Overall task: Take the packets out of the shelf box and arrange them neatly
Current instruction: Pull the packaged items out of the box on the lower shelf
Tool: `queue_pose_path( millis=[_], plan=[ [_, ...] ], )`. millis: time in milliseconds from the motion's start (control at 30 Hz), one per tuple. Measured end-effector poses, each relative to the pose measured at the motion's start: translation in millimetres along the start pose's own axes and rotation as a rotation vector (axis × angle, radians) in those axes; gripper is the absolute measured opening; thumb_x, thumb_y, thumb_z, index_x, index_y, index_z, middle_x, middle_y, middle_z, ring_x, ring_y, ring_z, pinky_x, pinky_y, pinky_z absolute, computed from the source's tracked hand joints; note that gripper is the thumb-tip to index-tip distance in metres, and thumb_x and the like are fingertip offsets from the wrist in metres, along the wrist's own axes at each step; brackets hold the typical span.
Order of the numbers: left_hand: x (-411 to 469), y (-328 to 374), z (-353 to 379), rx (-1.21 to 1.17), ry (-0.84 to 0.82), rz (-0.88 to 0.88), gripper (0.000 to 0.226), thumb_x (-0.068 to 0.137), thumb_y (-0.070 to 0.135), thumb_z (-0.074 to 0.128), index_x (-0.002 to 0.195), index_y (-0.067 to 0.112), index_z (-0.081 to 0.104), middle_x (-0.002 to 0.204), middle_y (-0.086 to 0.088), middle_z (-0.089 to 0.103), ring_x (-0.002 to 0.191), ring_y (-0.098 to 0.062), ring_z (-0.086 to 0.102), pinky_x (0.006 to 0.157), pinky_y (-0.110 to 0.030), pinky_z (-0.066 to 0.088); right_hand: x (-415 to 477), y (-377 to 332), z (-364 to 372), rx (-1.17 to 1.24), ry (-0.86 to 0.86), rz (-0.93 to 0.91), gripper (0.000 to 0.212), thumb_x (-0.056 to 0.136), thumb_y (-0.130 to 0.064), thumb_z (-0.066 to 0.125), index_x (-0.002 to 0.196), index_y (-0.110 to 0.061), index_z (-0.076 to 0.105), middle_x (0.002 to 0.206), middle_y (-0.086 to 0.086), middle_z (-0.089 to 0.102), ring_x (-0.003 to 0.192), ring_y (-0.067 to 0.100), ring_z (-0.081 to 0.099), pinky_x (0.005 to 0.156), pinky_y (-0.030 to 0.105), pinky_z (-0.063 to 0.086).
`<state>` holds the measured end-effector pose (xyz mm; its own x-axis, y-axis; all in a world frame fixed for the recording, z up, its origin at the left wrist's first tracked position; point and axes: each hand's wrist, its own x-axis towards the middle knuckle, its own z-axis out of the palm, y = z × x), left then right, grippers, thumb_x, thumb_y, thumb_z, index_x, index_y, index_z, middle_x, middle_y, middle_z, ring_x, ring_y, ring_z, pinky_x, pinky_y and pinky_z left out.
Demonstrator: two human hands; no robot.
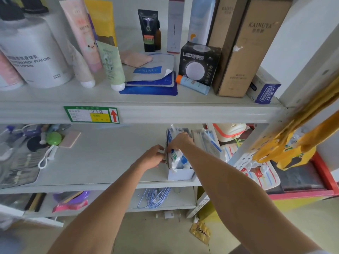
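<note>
A small white open-topped box (180, 174) stands on the middle shelf (102, 154), near its right end. Several clear plastic packets with blue and white print (176, 158) stick up out of the box. My right hand (180, 141) reaches in from above and closes on the tops of the packets. My left hand (153, 156) presses against the box's left side, fingers touching the packets' edge. More packets (209, 142) stand just right of the box.
The upper shelf holds lotion tubes (110, 68), flat blue sachets (150, 83), a black LED box (199, 64) and tall brown cartons (242, 50). At the middle shelf's left lie a green ball (53, 138), cord and clear cases. Yellow bags (293, 143) hang at right.
</note>
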<state>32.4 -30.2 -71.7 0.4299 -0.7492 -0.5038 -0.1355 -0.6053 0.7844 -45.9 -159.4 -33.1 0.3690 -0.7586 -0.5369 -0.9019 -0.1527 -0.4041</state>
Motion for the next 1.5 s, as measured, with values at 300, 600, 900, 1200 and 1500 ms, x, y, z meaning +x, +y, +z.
queue_pose_path(
  millis=[300,600,900,1200,1500],
  plan=[
    [1.5,3.8,-1.5,0.024,0.027,-0.007,0.04,0.083,0.012,0.057,0.122,0.02,0.055,0.098,-0.002,0.076,0.078,-0.011,0.076,0.068,-0.028,0.058,8.3,-0.1,-6.8,0.042,-0.114,0.015,0.101,0.065,-0.048,0.085,0.143,-0.003,0.038,0.127,0.012,0.058,0.107,0.028,0.063,0.081,0.032,0.054],
    [0.0,2.3,9.7,0.024,0.117,0.022,0.034,0.084,0.012,0.067,0.117,0.007,0.061,0.102,-0.012,0.075,0.07,-0.014,0.076,0.042,-0.01,0.047,9.4,-3.8,0.7,-0.253,-0.146,-0.015,0.098,0.083,-0.059,0.066,0.154,-0.008,0.021,0.152,0.018,0.033,0.132,0.035,0.044,0.109,0.042,0.041],
    [1.8,-2.8,2.4,0.026,0.076,0.005,0.03,0.084,0.003,0.066,0.114,0.003,0.066,0.091,-0.006,0.074,0.053,-0.003,0.07,0.042,-0.01,0.048,2.5,-11.4,8.8,-0.531,0.004,-0.164,0.052,0.092,-0.035,0.055,0.135,-0.007,0.047,0.127,0.012,0.053,0.11,0.036,0.055,0.091,0.04,0.05],
    [3.1,0.6,-2.6,0.12,0.047,0.0,0.027,0.087,0.007,0.062,0.112,0.011,0.071,0.087,-0.001,0.075,0.057,-0.001,0.071,0.042,-0.011,0.048,-1.4,-14.0,15.7,-0.593,0.038,-0.16,0.05,0.09,-0.035,0.051,0.128,-0.003,0.05,0.119,0.021,0.057,0.105,0.039,0.054,0.072,0.038,0.04],
    [3.9,-1.0,-5.6,0.207,0.004,-0.032,0.024,0.084,0.014,0.063,0.105,0.014,0.074,0.098,-0.005,0.078,0.091,-0.017,0.075,0.067,-0.027,0.058,-15.3,-21.2,15.0,-0.756,-0.004,-0.224,0.049,0.093,-0.034,0.049,0.132,-0.004,0.05,0.126,0.023,0.053,0.111,0.04,0.049,0.091,0.041,0.05]
  ],
)
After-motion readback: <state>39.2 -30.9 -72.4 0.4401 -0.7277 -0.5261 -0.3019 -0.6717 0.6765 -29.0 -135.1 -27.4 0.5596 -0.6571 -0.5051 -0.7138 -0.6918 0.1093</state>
